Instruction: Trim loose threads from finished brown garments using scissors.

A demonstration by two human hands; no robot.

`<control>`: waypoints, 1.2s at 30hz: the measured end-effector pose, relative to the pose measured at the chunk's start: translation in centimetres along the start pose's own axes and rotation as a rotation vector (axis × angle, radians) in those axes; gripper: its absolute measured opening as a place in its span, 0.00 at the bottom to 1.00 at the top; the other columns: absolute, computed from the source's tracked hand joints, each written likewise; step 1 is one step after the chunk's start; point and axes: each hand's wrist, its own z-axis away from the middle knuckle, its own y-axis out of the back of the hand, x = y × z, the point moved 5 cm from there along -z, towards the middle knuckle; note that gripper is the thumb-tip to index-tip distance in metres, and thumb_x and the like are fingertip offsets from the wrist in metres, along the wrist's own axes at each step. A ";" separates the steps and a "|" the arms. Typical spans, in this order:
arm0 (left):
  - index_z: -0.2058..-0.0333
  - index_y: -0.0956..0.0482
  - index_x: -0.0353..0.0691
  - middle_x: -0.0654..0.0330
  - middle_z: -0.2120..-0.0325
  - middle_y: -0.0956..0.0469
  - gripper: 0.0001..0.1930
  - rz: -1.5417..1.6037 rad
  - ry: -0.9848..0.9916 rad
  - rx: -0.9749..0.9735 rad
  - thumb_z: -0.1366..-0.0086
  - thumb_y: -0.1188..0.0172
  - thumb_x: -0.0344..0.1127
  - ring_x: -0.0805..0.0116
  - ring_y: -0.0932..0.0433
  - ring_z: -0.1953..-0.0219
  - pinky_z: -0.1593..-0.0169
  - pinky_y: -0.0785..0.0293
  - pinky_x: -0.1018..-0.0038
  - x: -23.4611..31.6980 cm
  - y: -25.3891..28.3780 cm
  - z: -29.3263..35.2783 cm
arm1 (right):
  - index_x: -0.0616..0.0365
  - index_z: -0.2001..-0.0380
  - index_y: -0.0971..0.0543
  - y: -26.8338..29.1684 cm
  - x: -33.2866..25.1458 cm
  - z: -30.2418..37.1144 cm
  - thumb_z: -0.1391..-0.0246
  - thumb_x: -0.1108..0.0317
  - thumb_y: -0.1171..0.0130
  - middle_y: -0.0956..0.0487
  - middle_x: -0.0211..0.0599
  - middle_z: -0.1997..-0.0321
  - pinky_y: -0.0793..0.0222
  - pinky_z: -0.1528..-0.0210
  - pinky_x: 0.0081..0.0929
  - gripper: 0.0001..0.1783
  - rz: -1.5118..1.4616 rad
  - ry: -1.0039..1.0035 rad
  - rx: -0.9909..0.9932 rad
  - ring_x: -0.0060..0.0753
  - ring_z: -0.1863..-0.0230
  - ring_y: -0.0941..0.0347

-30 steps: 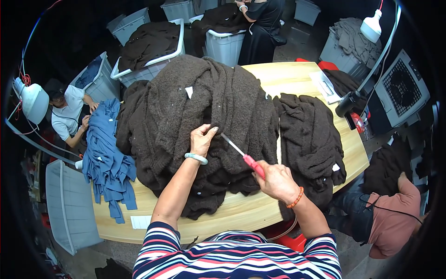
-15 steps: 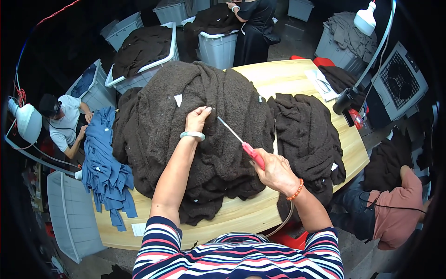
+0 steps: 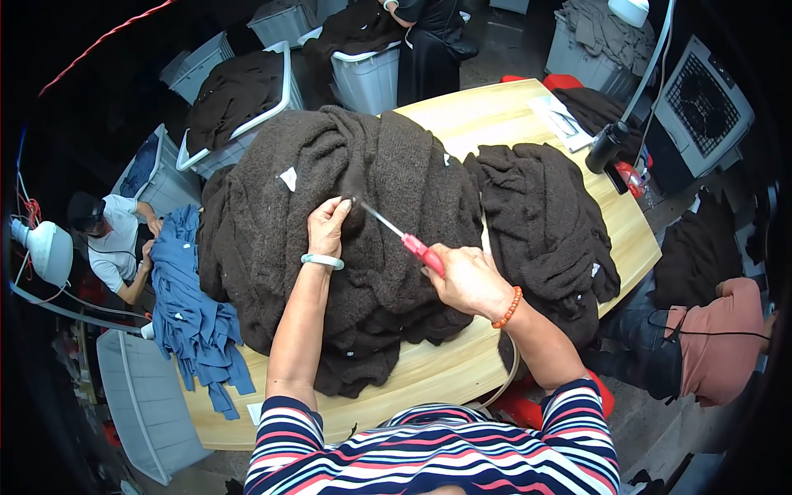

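Note:
A large heap of dark brown knit garments [image 3: 264, 239] covers the middle of the table. My left hand [image 3: 325, 229] pinches a bit of this knit between thumb and fingertips, raising a small fold. In my right hand [image 3: 472, 282] is a pink-handled tool [image 3: 422, 253] with a thin straight metal shaft. Its tip is close beside my left fingertips, at the pinched cloth; whether it touches cannot be made out. A white label [image 3: 288, 179] shows on the heap, up and left of my left hand.
A second brown knit pile [image 3: 540, 223] lies to the right on the wooden table [image 3: 462, 99]. Blue garments [image 3: 194, 301] hang over its left edge near a seated person [image 3: 124, 243]. Grey bins [image 3: 144, 396] stand around. A black lamp base [image 3: 608, 148] is at the right.
The tool has come left and its tip is now close to my left fingertips. My left hand has shifted left and down with the cloth pinched. The whole view has tilted slightly.

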 end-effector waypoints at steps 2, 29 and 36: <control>0.58 0.18 0.34 0.68 0.65 0.19 0.08 0.007 0.001 -0.004 0.35 0.38 0.29 0.82 0.24 0.65 0.57 0.29 0.84 0.0 -0.2 -0.1 | 0.60 0.67 0.25 0.5 0.5 -0.5 0.42 0.64 0.45 0.20 0.52 0.73 0.27 0.60 0.49 0.09 0.029 -0.053 -0.007 0.56 0.66 0.21; 0.70 0.25 0.41 0.69 0.79 0.28 0.10 0.042 0.208 0.350 0.36 0.35 0.38 0.80 0.33 0.82 0.80 0.37 0.79 -2.3 2.8 7.9 | 0.53 0.58 0.24 -2.0 -0.3 4.8 0.43 0.60 0.43 0.20 0.50 0.74 0.28 0.66 0.51 0.13 0.080 -0.037 -0.258 0.58 0.70 0.23; 0.58 0.25 0.43 0.61 0.66 0.23 0.19 -0.369 0.245 0.208 0.39 0.33 0.49 0.71 0.25 0.66 0.62 0.26 0.73 -3.2 -0.7 8.6 | 0.54 0.63 0.26 -1.4 3.9 7.6 0.43 0.61 0.43 0.20 0.51 0.72 0.28 0.60 0.51 0.10 -0.147 -0.152 -0.102 0.58 0.65 0.22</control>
